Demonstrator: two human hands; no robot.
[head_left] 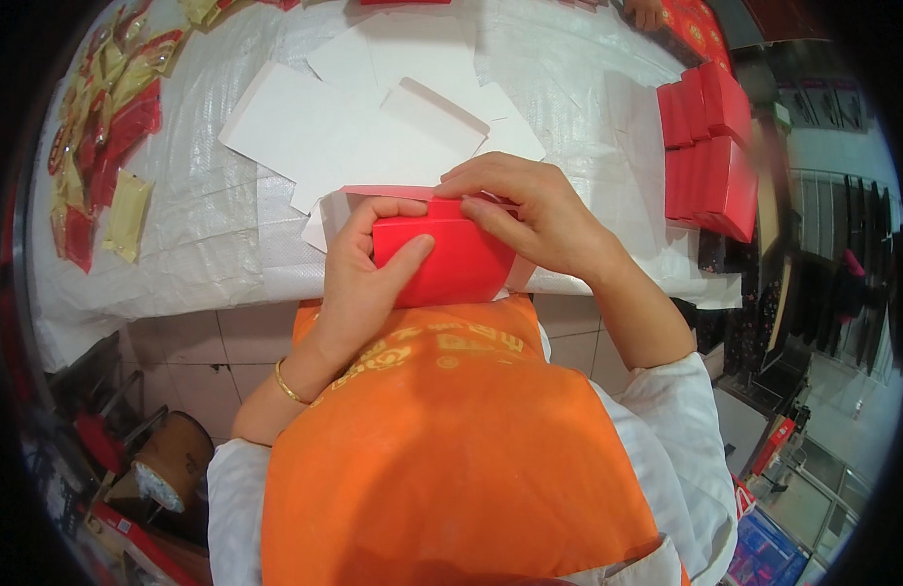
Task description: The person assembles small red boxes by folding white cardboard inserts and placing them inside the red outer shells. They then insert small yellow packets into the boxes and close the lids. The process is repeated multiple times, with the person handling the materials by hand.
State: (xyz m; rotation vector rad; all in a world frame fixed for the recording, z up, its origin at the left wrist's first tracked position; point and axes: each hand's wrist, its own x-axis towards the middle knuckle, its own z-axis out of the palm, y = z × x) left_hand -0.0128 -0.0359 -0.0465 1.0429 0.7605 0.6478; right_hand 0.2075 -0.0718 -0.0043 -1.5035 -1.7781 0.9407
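Note:
A red paperboard box (449,262) with pale inner sides stands at the table's near edge, against my orange apron. My left hand (361,266) is closed on its left end, thumb on the near red face and fingers bent over the top edge. At the top right my right hand (531,213) pinches the box's upper edge and flap between thumb and fingers. Part of the flap is hidden under those fingers. Just beyond the box lie several flat white cardboard sheets (344,132), overlapping, one with a folded-up edge.
Gold and red wrapped packets (129,88) lie in a heap at the far left, with a single gold packet (128,215) beside them. Red boxes (705,146) are stacked at the right. Another person's hand (645,12) shows at the far right. White woven sheeting (202,186) covers the table.

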